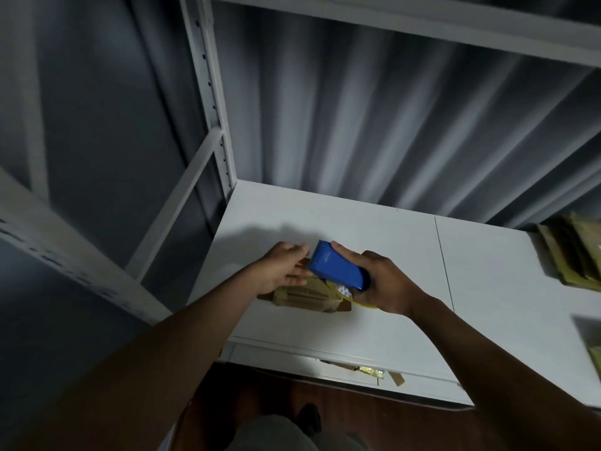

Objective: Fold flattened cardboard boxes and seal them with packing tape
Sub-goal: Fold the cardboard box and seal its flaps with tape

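Head view: tape is being laid over a small cardboard box (305,296) on the white shelf (374,242).

The blue tape dispenser (338,270) is gripped by the right hand (387,284), whose fingers are curled round its body, with the thumb laid along the top. The box is steadied from the far left side by the left hand (286,266); its fingers look straight and close together, but whether the box is pinched cannot be told. The box lies near the front edge of the shelf, under both hands. For a good seal, the dispenser should probably be kept low and pulled straight along the seam, while the flaps are pressed flat. More flat cardboard (572,249) is stacked far right.
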